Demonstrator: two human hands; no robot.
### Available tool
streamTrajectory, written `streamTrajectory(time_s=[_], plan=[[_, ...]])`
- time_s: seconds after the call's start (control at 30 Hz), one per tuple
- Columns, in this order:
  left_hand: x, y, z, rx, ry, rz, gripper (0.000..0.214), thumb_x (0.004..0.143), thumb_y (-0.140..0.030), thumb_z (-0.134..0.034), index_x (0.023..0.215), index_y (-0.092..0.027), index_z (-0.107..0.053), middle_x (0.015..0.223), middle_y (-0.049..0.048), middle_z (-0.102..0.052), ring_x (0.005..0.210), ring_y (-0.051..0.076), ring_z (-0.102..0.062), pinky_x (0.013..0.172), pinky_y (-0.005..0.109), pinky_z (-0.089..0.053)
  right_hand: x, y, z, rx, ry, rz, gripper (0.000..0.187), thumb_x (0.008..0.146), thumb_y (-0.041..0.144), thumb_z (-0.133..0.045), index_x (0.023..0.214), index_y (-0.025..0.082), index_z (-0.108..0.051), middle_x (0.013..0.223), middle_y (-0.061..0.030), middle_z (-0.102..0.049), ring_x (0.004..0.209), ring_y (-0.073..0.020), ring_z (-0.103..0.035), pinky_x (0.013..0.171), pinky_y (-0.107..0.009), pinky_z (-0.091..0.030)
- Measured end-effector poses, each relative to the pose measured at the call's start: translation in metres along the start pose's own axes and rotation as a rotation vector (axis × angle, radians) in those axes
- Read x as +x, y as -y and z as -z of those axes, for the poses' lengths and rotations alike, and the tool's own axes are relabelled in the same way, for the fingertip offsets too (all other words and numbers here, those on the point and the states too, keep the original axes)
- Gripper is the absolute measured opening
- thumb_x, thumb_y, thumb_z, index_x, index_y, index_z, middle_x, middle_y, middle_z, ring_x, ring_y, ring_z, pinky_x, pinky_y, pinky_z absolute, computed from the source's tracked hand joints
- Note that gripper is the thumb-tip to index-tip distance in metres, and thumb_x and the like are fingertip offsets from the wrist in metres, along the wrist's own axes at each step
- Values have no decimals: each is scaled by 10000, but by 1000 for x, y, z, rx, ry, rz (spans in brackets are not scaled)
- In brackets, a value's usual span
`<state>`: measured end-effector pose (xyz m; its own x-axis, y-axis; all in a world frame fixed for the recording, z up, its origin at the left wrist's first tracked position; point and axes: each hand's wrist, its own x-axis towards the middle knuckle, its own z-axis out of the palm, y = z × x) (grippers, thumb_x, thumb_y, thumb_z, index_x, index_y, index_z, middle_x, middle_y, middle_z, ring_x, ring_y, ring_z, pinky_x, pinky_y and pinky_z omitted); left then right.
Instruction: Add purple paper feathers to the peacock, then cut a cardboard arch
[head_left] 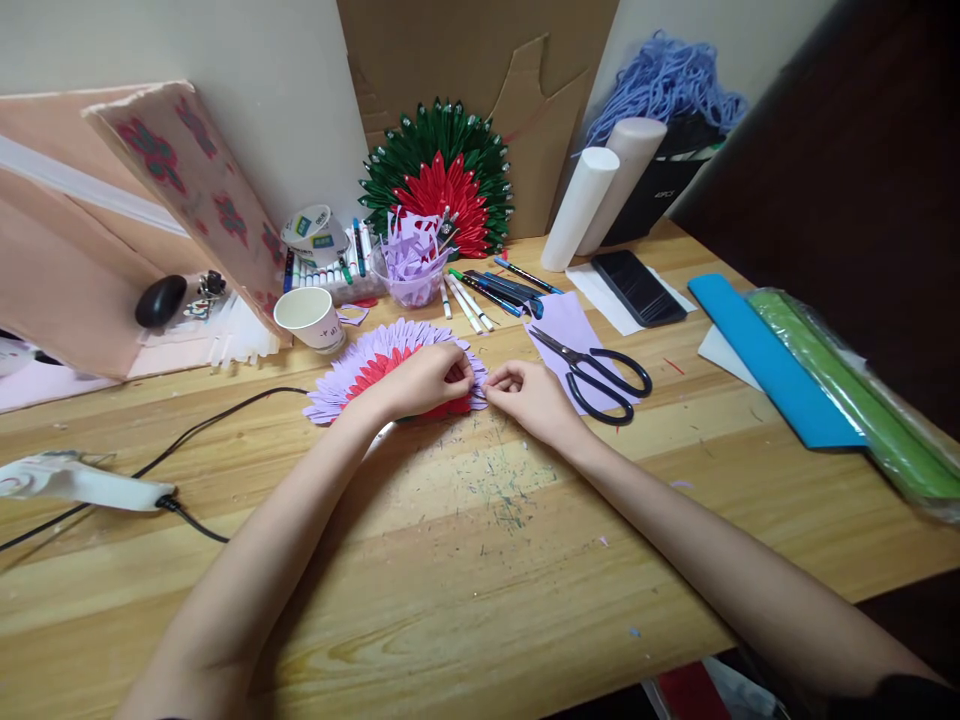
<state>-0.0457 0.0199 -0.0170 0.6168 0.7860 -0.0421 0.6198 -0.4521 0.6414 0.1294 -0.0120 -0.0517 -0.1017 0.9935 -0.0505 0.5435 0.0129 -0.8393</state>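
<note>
A fan of layered paper petals (367,355), purple outside and red inside, lies on the wooden table. Across it rests my left hand (431,380), its fingers pinched together at the fan's right edge. My right hand (525,395) faces it from the right, thumb and fingertips also pressed together close to the same edge. Whatever is between either set of fingertips is too small to make out. Black-handled scissors (600,370) lie on a sheet of purple paper (566,320) just beyond my right hand.
Behind stand a paper cup (307,318), a tub of purple scraps (412,265), several pens (502,290) and a green-and-red fan (435,180). A phone (637,287) and blue roll (772,365) lie right. At left, a corded glue gun (90,482) lies.
</note>
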Motion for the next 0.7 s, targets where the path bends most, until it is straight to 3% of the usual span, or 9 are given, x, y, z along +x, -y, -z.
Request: streamTrajectory(time_s=[0.4,0.7], plan=[[1,-2,1,9,-4,-9,44,757,-153,-522,745,-160,-564,735,25,-604,638,127,-536,609,251,-422,-1,4,-2,-86,-39,-35,76,666,246,-614,652,174,-632,634,-31,-667,575,-148,-575,550,-256,-400],[1,-4,-1,30,-1,-7,60,758,-151,-529,770,-141,-587,752,40,-612,648,130,-535,607,249,-412,-2,9,-2,-124,1,-44,67,677,244,-589,649,184,-602,625,-14,-637,585,-142,-553,546,-248,-381]])
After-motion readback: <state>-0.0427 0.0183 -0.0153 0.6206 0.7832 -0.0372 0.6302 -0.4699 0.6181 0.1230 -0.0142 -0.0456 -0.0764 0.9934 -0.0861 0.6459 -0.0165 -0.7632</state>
